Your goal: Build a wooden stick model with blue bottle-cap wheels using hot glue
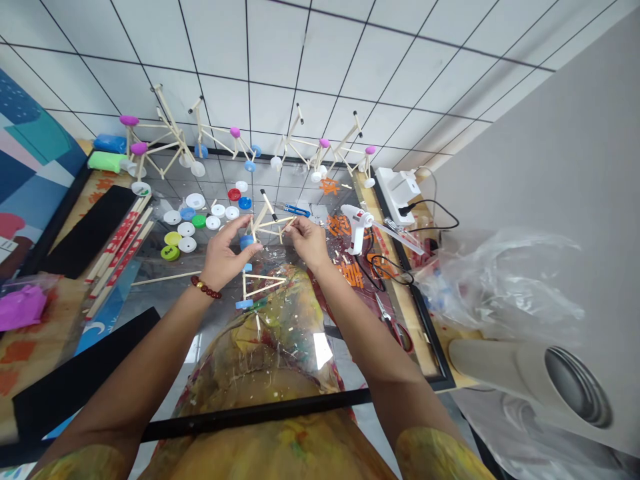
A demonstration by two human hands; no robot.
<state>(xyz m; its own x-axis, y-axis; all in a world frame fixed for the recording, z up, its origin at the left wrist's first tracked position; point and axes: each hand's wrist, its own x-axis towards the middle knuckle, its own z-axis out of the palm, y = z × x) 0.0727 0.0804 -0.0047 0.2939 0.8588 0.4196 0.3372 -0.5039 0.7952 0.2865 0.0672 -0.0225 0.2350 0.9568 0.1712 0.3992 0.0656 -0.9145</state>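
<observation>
Glass tabletop (173,297), edged in black; its near edge (260,415) is crossed by both forearms, its far edge is backed by a tiled wall (280,47). White cylinder (490,357), laid beyond the right edge. Row of stick models (175,137), ranged along the far edge, by which reach forward is bounded. Left hand (225,253) and right hand (309,243), over the glass about mid-table: the left end of a stick frame (273,223) is gripped between left thumb and fingers, its right end is pinched by right fingertips. Glue gun (357,227), near the right edge; sideways room is left between it and the right hand. Scissors (395,327), close to the right edge, beside the right forearm. Stick triangle (265,277), on the glass just nearer than the frame, by which downward room is limited. Blue cutter (297,210), just beyond the right hand. Loose caps (187,229), clustered beyond and left of the left hand.
</observation>
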